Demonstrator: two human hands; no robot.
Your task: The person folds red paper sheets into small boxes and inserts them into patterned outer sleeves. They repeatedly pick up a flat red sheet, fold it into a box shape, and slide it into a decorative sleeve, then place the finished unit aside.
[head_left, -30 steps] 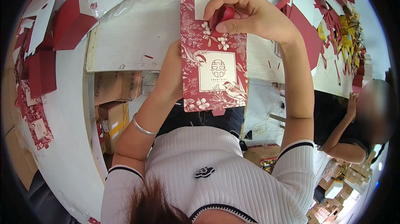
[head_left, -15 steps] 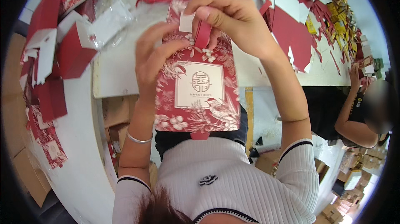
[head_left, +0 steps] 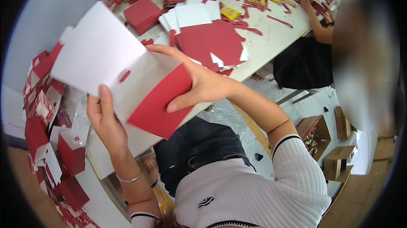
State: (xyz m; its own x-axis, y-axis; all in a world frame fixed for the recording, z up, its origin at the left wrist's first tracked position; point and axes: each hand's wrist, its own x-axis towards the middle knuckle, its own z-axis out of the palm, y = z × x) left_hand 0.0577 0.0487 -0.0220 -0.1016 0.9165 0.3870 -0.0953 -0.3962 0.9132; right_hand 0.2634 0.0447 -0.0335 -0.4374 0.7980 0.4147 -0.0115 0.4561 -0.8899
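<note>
Between my hands is a red gift box [head_left: 163, 101] with its white inside turned toward me and a wide white flap [head_left: 95, 50] raised at the left. A short piece of red ribbon [head_left: 124, 76] pokes out of a slot in the white. My left hand [head_left: 106, 115] pinches the lower edge of the flap, thumb in front and fingers behind. Around the red side wraps my right hand [head_left: 203, 82], its thumb on the outer face and its fingers past the far edge. The box's patterned front is out of sight.
Red card sheets [head_left: 212, 43], white sheets [head_left: 193, 14] and yellow packets [head_left: 229, 12] lie on the white table [head_left: 254, 54]. Red boxes [head_left: 71, 154] crowd the left. Another person's arm [head_left: 320, 29] reaches over the table at the right. Cardboard boxes [head_left: 313, 134] stand on the floor.
The patterned red front with its ribbon faced me before; now the box is turned to its white inside, flap raised. Both hands have shifted their grip, and my view has swung right.
</note>
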